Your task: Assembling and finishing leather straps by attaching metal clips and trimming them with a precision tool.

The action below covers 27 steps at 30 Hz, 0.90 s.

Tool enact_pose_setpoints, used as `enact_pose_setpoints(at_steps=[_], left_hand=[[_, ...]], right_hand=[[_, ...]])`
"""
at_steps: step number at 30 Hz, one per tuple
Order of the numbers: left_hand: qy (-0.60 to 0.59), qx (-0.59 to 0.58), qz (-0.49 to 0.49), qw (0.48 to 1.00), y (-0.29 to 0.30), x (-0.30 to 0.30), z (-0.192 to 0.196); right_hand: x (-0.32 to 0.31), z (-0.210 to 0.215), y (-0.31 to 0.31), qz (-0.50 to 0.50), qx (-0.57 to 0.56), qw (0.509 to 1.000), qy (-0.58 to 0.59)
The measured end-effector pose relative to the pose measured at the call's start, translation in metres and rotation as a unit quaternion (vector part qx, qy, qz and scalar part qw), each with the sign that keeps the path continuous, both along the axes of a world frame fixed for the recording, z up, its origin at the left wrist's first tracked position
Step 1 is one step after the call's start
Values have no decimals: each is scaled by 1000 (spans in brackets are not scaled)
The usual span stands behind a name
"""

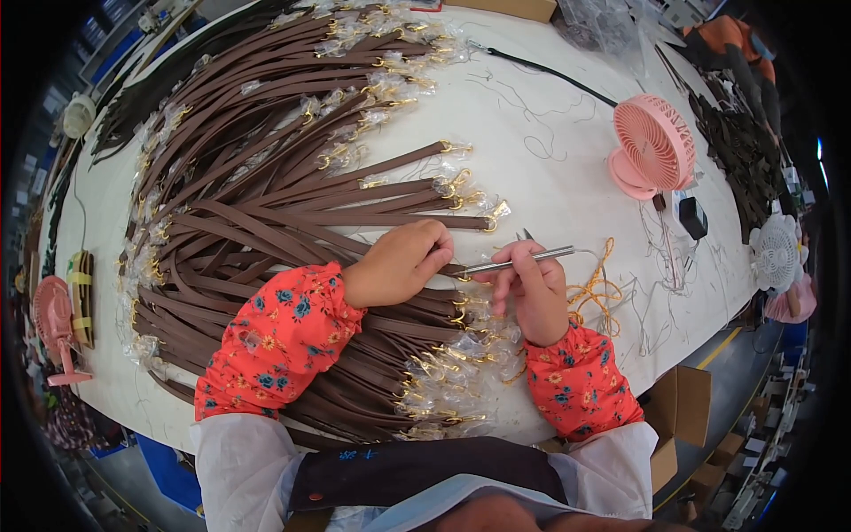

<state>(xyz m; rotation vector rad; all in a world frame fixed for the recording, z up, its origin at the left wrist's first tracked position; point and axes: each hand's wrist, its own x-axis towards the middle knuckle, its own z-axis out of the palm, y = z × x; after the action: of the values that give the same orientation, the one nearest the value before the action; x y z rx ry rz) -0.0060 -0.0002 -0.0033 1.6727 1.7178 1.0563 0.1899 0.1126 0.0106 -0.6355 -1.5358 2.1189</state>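
Note:
My left hand (pixel 399 263) is closed over the end of a brown strap, its fingers curled and thumb pressed in. Between my right hand's (pixel 538 288) thumb and fingers is a slim silver metal tool (pixel 551 254), lying almost level with its thin end pointing at the strap end by my left hand. Just above my right fingers show small dark pointed tips (pixel 525 236); what they belong to is hidden. Around and under my left hand lie many brown straps (pixel 301 213) with gold hooks (pixel 458 186) wrapped in clear plastic.
A pink desk fan (pixel 654 142) stands at the far right, next to a small black device (pixel 692 218). A tangled orange cord (pixel 598 297) and loose threads lie right of my right hand. Another pink fan (pixel 55 324) is at the left edge. An open cardboard box (pixel 681 408) sits below the table's right edge.

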Motion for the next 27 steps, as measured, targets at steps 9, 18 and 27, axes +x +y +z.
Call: enact_pose_setpoints(at_steps=[9,18,27], left_hand=[[-95,-24,-5,995,0,-3,-2],[-142,-33,9,989,1,-3,-4],[-144,-40,9,989,2,-3,-3]], right_hand=[[1,-1,0,20,20,999,-25],[0,0,0,28,39,999,-24],[1,0,0,35,32,998,-39]])
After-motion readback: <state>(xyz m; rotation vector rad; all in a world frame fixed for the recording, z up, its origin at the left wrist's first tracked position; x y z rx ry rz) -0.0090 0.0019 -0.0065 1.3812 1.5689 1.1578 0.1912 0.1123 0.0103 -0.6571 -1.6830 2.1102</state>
